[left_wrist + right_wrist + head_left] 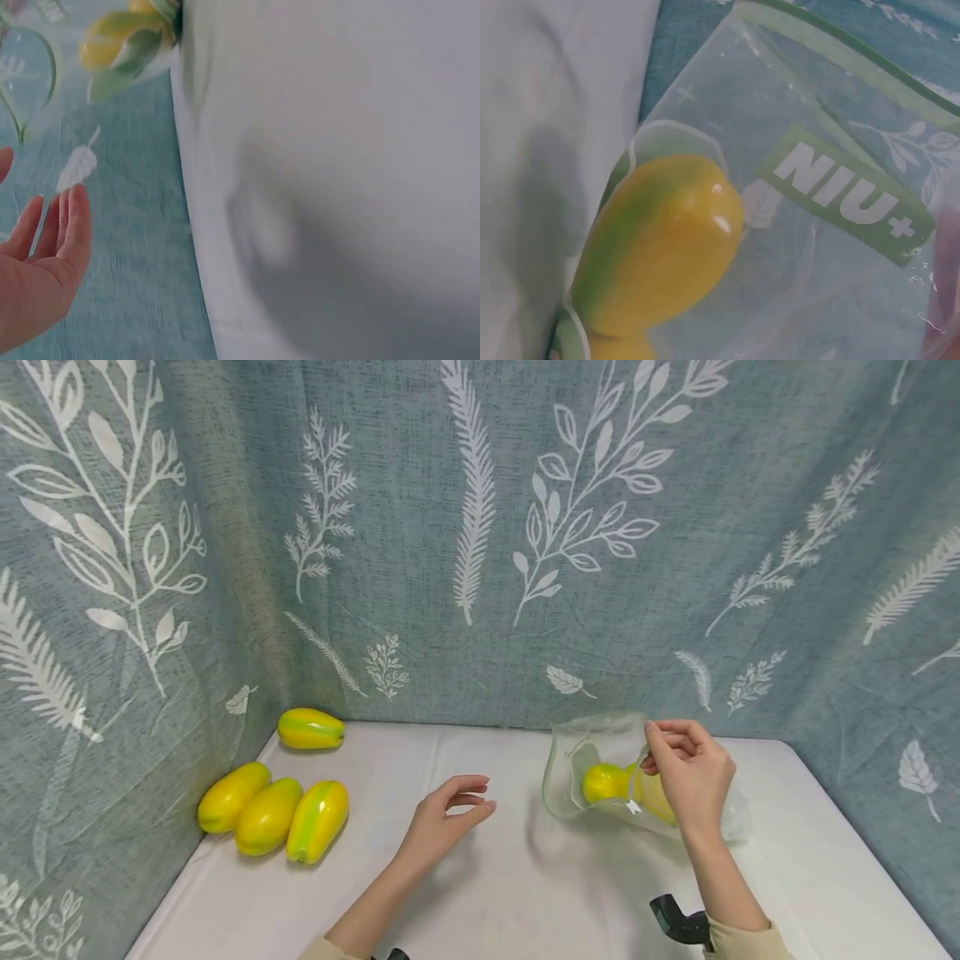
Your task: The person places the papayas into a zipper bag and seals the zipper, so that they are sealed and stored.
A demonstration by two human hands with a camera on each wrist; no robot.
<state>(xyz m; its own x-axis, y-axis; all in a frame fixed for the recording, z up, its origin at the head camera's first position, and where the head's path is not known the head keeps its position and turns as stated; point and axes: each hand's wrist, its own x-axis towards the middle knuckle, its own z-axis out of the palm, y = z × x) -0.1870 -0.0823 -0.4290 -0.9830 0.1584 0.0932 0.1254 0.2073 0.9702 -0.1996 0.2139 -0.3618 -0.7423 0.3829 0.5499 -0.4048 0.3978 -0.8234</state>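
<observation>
A clear zip bag (600,735) lies on its side at the right of the table, its mouth gaping toward the left. Yellow-green mango-like fruits (602,782) are inside it; one fruit (660,240) shows large through the plastic in the right wrist view. My right hand (693,772) pinches the bag's upper rim between thumb and fingers. To the left of the bag, my left hand (448,814) hovers above the table with fingers loosely bent and nothing in it. In the left wrist view that hand (45,262) appears below the bag's opening.
At the left, three yellow-green fruits (268,817) lie side by side, with another fruit (311,729) behind them. A leaf-patterned curtain (420,568) borders the white table (510,893) at the back and sides.
</observation>
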